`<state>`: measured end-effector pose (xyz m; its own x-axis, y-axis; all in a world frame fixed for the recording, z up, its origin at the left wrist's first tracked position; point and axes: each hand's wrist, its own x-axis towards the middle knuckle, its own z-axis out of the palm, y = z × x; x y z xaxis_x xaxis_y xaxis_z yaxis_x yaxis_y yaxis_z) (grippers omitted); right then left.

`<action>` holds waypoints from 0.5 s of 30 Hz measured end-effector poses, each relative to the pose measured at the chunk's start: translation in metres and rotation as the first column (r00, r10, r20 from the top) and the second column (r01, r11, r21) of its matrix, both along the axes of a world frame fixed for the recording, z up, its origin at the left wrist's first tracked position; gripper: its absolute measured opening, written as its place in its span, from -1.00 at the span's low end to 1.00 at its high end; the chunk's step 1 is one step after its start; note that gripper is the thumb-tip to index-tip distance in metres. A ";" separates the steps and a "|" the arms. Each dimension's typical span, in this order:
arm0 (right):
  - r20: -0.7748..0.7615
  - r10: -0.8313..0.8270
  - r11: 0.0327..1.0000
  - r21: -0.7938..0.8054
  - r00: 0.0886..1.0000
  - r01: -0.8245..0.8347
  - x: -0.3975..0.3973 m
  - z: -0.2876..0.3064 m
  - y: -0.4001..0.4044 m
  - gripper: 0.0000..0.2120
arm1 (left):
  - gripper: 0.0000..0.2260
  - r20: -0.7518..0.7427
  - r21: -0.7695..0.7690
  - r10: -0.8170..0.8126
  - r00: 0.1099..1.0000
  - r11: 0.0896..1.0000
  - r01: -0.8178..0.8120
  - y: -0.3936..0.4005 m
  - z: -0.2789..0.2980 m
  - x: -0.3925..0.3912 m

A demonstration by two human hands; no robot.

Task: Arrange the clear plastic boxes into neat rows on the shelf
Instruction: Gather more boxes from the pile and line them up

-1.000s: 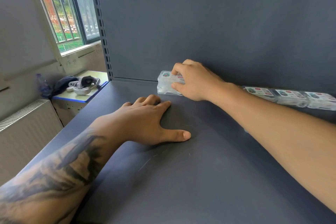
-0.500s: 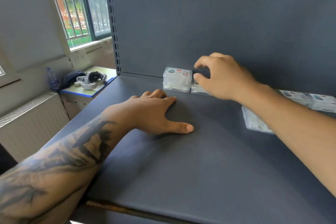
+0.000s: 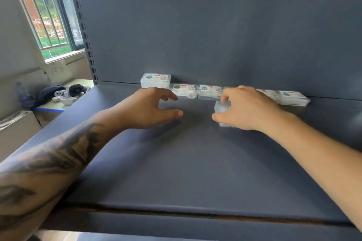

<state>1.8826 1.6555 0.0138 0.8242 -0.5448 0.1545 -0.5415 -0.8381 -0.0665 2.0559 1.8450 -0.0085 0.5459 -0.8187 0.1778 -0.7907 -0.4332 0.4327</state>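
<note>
Grey shelf [image 3: 195, 162] | right hand [image 3: 248, 110] fingers pinch clear box [image 3: 221, 108], long axis front-to-back | left hand [image 3: 150, 110] fingers spread

**The room around me**

At the upper left of the frame I see a barred window [image 3: 47, 23] letting in daylight, green ground and red structures beyond it. Below it runs a pale wall [image 3: 17, 64] with a white radiator [image 3: 13, 119] at the left edge. A small desk [image 3: 58, 103] stands by the wall, carrying a white headset [image 3: 71, 94], a dark bag [image 3: 48, 94] and a bottle [image 3: 22, 94]. A slotted upright [image 3: 84, 31] rises beside the grey back panel [image 3: 215, 25].
</note>
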 end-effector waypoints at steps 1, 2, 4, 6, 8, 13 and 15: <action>0.011 0.046 0.998 0.034 0.999 -0.046 0.002 -0.003 0.000 -0.66 | -0.56 -0.008 -0.014 -0.004 1.000 1.000 0.004 0.000 -0.001 -0.002; 0.015 0.096 0.993 0.066 0.995 -0.097 0.004 -0.005 0.000 -0.64 | -0.58 -0.017 -0.023 -0.008 1.000 1.000 0.007 0.000 -0.003 -0.002; 0.039 0.204 0.971 0.120 0.978 -0.208 0.010 -0.008 0.001 -0.59 | -0.60 -0.030 -0.043 -0.016 0.999 0.999 0.015 0.000 -0.005 -0.002; 0.111 0.293 0.937 0.164 0.950 -0.308 0.015 -0.012 0.001 -0.57 | -0.57 -0.047 -0.066 -0.019 0.999 0.998 0.016 0.000 -0.007 -0.001; 0.194 0.349 0.898 0.209 0.917 -0.387 0.019 -0.018 0.000 -0.57 | -0.47 -0.067 -0.074 -0.028 0.997 0.997 0.023 0.000 -0.009 0.001; 0.364 0.401 0.794 0.319 0.841 -0.517 0.024 -0.035 -0.007 -0.56 | -0.30 -0.044 0.040 -0.096 0.994 0.994 0.097 -0.002 -0.013 0.005; 0.386 0.375 0.773 0.372 0.843 -0.514 0.025 -0.037 -0.013 -0.59 | -0.42 -0.061 0.027 -0.125 0.990 0.992 0.127 -0.006 -0.013 0.008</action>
